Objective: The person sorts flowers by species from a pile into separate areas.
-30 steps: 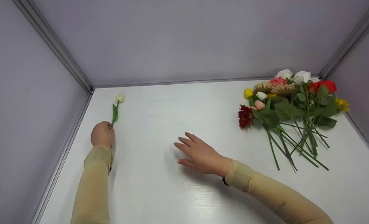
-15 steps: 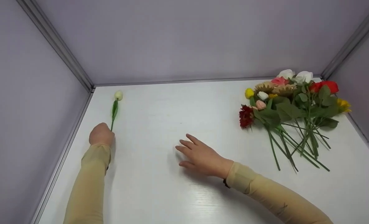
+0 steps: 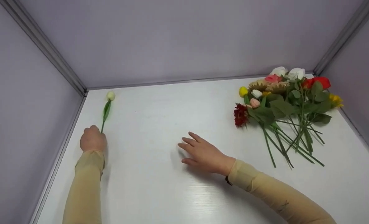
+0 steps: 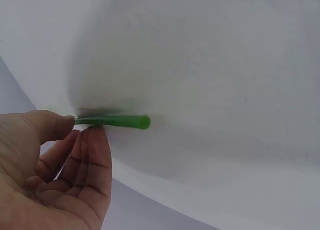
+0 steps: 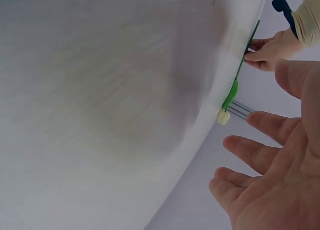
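In the head view my left hand (image 3: 93, 139) is at the table's left side. It holds a cream-white tulip (image 3: 106, 109) with a green leaf, its bloom pointing to the back wall. Up close in the left wrist view, the thumb and fingertips pinch the green stem (image 4: 122, 121) near its cut end. My right hand (image 3: 207, 157) hovers near the middle of the table, fingers spread and holding nothing. From the right wrist, the same tulip (image 5: 231, 94) shows beyond the spread fingers.
On the right lies a pile of artificial flowers (image 3: 281, 108), with roses, tulips and sunflower-like heads, stems toward the front. Grey-lilac panels (image 3: 184, 40) wall in the white table (image 3: 147, 174) at the back and both sides.
The left hand sits a little nearer the front, and more bare stem shows between it and the leaf. The whole head view has shifted slightly. The right hand stays nearly still.
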The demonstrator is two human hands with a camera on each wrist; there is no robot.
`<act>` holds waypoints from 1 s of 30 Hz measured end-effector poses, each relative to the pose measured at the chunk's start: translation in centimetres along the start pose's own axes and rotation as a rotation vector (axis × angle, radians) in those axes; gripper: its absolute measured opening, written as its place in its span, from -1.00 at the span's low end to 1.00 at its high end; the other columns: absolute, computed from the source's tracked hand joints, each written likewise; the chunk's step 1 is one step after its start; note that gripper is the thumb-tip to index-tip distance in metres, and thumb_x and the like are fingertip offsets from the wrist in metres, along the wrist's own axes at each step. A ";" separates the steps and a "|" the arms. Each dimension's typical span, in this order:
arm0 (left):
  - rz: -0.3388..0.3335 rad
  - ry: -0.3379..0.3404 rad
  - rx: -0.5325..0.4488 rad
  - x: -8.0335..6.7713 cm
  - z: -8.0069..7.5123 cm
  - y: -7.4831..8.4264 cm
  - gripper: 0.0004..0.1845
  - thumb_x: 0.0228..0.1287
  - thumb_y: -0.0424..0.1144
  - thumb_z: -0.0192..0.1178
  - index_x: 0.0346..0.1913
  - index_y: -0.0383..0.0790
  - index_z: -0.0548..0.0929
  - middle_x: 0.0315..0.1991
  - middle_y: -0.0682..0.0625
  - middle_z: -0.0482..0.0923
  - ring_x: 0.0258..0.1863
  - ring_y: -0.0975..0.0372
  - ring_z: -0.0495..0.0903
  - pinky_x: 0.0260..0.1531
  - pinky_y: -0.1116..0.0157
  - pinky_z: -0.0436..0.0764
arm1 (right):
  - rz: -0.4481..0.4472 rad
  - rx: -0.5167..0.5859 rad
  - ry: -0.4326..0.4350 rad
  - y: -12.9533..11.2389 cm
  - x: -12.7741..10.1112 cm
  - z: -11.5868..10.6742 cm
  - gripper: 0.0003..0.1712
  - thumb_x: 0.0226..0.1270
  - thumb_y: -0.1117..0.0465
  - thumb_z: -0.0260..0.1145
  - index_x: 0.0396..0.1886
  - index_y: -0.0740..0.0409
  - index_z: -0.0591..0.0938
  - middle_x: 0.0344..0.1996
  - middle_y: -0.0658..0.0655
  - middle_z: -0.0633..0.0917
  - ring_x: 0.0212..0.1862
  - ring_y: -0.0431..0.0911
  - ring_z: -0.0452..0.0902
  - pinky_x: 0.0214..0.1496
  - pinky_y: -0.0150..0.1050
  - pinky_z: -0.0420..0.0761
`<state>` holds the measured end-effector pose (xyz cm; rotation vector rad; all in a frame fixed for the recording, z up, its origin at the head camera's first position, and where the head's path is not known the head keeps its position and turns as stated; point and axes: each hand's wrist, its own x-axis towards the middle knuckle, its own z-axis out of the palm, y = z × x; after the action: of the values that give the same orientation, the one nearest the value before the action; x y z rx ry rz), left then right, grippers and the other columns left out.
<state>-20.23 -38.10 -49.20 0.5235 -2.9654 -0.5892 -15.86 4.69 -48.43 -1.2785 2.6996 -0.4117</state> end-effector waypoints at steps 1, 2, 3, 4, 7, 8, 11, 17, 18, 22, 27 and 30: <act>0.003 0.004 0.000 -0.1 0.0 0.0 -0.69 0.43 -0.42 -0.05 -0.01 -0.68 0.52 -0.11 -0.56 0.48 -0.12 -0.38 0.56 -0.18 -0.25 0.59 | 0.008 0.006 0.007 0.2 -0.1 -0.2 -0.30 0.61 -0.14 0.14 0.55 0.12 0.36 0.50 0.24 0.36 0.58 0.22 0.04 0.59 -0.01 0.06; 0.014 0.013 0.001 -0.1 0.1 0.2 -0.64 0.44 -0.39 -0.01 0.08 -0.68 0.49 -0.04 -0.57 0.45 -0.06 -0.40 0.53 -0.14 -0.27 0.57 | 0.017 0.011 0.019 0.6 -0.2 -0.3 -0.31 0.61 -0.13 0.14 0.54 0.12 0.37 0.49 0.24 0.37 0.57 0.22 0.06 0.59 -0.01 0.08; 0.034 0.025 0.003 -0.2 0.2 0.4 -0.59 0.44 -0.36 0.02 0.17 -0.67 0.46 0.03 -0.57 0.42 0.00 -0.42 0.49 -0.09 -0.28 0.55 | 0.027 0.022 0.039 0.9 -0.3 -0.5 -0.33 0.61 -0.11 0.15 0.53 0.13 0.39 0.48 0.25 0.39 0.56 0.22 0.09 0.58 0.01 0.12; 0.064 0.039 0.009 -0.2 0.3 0.7 -0.54 0.43 -0.34 0.07 0.24 -0.65 0.44 0.10 -0.58 0.39 0.05 -0.43 0.46 -0.05 -0.30 0.53 | 0.042 0.032 0.060 1.3 -0.5 -0.8 -0.35 0.61 -0.10 0.16 0.51 0.13 0.41 0.46 0.24 0.41 0.55 0.21 0.13 0.56 0.02 0.15; 0.196 0.073 0.034 -0.4 1.0 2.4 -0.39 0.42 -0.28 0.18 0.40 -0.58 0.35 0.27 -0.58 0.32 0.20 -0.44 0.36 0.12 -0.32 0.44 | 0.085 0.066 0.154 3.1 -1.3 -1.8 -0.44 0.61 -0.03 0.19 0.42 0.17 0.52 0.37 0.23 0.52 0.46 0.19 0.29 0.49 0.05 0.30; 0.244 0.079 0.039 -0.5 1.3 3.2 -0.35 0.41 -0.26 0.20 0.43 -0.56 0.33 0.31 -0.58 0.30 0.25 -0.43 0.33 0.19 -0.31 0.39 | 0.104 0.078 0.191 3.8 -1.6 -2.1 -0.48 0.60 0.00 0.20 0.38 0.18 0.55 0.33 0.22 0.56 0.42 0.17 0.36 0.44 0.05 0.36; 0.370 0.046 0.065 -1.3 2.2 6.3 -0.25 0.43 -0.18 0.23 0.53 -0.46 0.23 0.43 -0.51 0.20 0.40 -0.36 0.21 0.38 -0.28 0.19 | 0.190 0.128 0.296 6.3 -2.9 -3.3 -0.59 0.58 0.08 0.25 0.25 0.18 0.66 0.17 0.18 0.67 0.26 0.11 0.51 0.30 0.03 0.51; 0.600 -0.107 0.155 -4.5 4.1 13.9 -0.17 0.49 0.04 0.19 0.63 -0.19 0.10 0.60 -0.29 0.00 0.57 -0.18 0.00 0.53 -0.15 -0.17 | 0.432 0.287 0.457 12.0 -6.8 -6.2 -0.69 0.59 0.19 0.22 0.13 0.25 0.71 0.01 0.21 0.72 -0.03 0.07 0.62 -0.03 0.00 0.60; 0.643 -0.129 0.166 -5.2 4.4 15.2 -0.16 0.49 0.07 0.18 0.64 -0.15 0.09 0.62 -0.25 -0.02 0.58 -0.15 -0.03 0.53 -0.14 -0.20 | 0.476 0.307 0.479 13.0 -7.6 -6.7 -0.67 0.60 0.17 0.20 0.15 0.25 0.70 0.02 0.23 0.72 -0.07 0.06 0.62 -0.08 -0.01 0.59; 0.827 -0.186 0.196 -8.3 5.3 19.7 -0.14 0.48 0.16 0.17 0.66 -0.06 0.06 0.64 -0.18 -0.06 0.60 -0.08 -0.07 0.54 -0.09 -0.22 | 0.649 0.346 0.552 16.5 -10.9 -8.6 -0.61 0.65 0.09 0.09 0.20 0.20 0.67 0.00 0.25 0.70 -0.23 0.03 0.53 -0.26 -0.08 0.48; 1.056 -0.227 0.226 -12.1 6.3 24.0 -0.12 0.49 0.24 0.10 0.67 0.01 -0.01 0.66 -0.11 -0.11 0.62 -0.02 -0.11 0.55 -0.05 -0.21 | 0.793 0.333 0.572 20.4 -15.0 -10.8 -0.56 0.66 0.10 -0.02 0.22 0.26 0.62 -0.01 0.33 0.65 -0.23 0.07 0.46 -0.28 -0.12 0.43; 1.158 -0.230 0.242 -14.1 7.0 26.2 -0.11 0.48 0.26 0.09 0.68 0.04 -0.03 0.66 -0.08 -0.11 0.62 0.01 -0.10 0.56 -0.02 -0.20 | 0.857 0.318 0.545 22.3 -17.0 -11.8 -0.54 0.64 0.16 -0.05 0.23 0.35 0.59 0.05 0.41 0.61 -0.14 0.16 0.47 -0.19 -0.02 0.46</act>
<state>-16.20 -8.02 -45.70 -1.2547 -2.8535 -0.1455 -24.27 33.61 -43.88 0.1482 3.0623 -1.1004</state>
